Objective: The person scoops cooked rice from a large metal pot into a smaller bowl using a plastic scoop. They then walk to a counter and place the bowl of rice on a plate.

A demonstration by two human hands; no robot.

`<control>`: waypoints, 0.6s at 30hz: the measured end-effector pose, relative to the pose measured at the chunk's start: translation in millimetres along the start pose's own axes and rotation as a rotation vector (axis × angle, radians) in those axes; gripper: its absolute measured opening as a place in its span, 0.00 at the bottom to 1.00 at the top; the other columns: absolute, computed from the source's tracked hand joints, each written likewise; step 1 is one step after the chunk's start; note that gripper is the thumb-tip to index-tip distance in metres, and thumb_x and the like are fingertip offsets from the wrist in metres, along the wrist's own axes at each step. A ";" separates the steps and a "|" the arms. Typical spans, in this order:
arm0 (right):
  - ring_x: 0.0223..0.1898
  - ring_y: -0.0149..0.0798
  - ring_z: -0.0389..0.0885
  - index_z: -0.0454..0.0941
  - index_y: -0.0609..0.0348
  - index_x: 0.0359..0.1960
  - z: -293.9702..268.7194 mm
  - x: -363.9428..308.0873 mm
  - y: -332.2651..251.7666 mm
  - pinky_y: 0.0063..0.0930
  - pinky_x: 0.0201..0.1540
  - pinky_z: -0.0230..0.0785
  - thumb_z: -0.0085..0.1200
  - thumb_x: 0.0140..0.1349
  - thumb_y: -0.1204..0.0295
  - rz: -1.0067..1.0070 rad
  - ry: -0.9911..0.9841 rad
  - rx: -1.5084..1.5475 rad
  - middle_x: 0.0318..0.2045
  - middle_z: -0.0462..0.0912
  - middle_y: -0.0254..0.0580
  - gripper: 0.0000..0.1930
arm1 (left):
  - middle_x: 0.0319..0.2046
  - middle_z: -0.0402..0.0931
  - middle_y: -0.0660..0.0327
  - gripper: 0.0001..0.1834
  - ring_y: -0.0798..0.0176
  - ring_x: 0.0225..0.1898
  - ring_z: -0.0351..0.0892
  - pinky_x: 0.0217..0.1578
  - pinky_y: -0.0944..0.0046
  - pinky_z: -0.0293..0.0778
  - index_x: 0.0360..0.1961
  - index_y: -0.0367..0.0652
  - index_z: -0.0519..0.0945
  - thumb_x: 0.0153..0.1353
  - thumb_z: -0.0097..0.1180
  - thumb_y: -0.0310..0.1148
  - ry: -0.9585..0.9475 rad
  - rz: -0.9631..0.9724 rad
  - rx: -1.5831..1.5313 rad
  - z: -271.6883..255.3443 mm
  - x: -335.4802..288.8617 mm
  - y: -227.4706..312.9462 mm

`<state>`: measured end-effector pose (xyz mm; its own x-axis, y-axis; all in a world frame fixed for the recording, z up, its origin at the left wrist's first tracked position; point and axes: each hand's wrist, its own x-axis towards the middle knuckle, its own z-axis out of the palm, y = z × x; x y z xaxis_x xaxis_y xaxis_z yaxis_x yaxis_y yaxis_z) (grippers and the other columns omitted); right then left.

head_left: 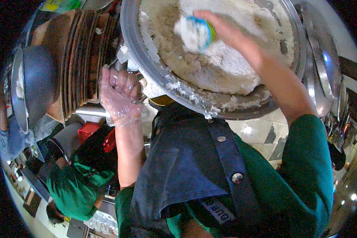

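My right hand (223, 31), blurred by motion, grips a small round cup (207, 36) with a blue rim and yellow-green side. White crumbly food fills the cup's mouth. It is tilted over a large round metal pan (131, 43), whose inside is spread with white, clumped food (186, 73) that looks like rice. Bits of it stick to the pan's near rim. Beside the pan's left edge, my left hand (122, 93) wears a clear plastic glove. Its fingers are curled around a thin metal handle, parts of which show on either side of the fist.
Left of my gloved hand stands a row of brown round boards (80, 59) on edge. A dark bowl (37, 81) lies farther left. Shiny metal lids or pans (323, 59) line the right side. Lower left, a person in a green shirt (77, 186) is nearby.
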<state>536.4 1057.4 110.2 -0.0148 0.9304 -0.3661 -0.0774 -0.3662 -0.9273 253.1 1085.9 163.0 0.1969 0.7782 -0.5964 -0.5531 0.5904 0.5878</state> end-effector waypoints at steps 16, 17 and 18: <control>0.48 0.52 0.69 0.72 0.56 0.46 13.7 95.5 15.3 0.55 0.50 0.55 0.50 0.49 0.41 -0.751 0.267 -1.153 0.41 0.75 0.48 0.33 | 0.11 0.48 0.71 0.22 0.72 0.10 0.46 0.07 0.70 0.44 0.16 0.53 0.58 0.66 0.41 0.46 0.022 0.050 0.090 -2.9 3.7 -0.2; 0.47 0.52 0.69 0.72 0.55 0.47 14.1 90.2 11.9 0.54 0.49 0.56 0.51 0.49 0.41 -0.703 0.177 -1.199 0.40 0.75 0.47 0.33 | 0.11 0.48 0.71 0.22 0.72 0.10 0.46 0.07 0.70 0.44 0.15 0.53 0.58 0.66 0.42 0.46 -0.021 0.037 0.056 -1.6 3.4 -0.3; 0.47 0.51 0.70 0.72 0.55 0.47 15.4 83.9 8.6 0.53 0.49 0.57 0.51 0.49 0.41 -0.649 0.084 -1.241 0.40 0.75 0.47 0.33 | 0.11 0.48 0.71 0.22 0.72 0.10 0.46 0.07 0.70 0.43 0.15 0.53 0.58 0.66 0.42 0.46 -0.041 0.012 0.005 -0.1 3.2 -0.1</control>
<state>519.2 1132.6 72.6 -0.2541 0.9491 0.1861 0.8734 0.3078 -0.3773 253.7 1088.3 161.0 0.2238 0.7931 -0.5664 -0.5516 0.5822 0.5973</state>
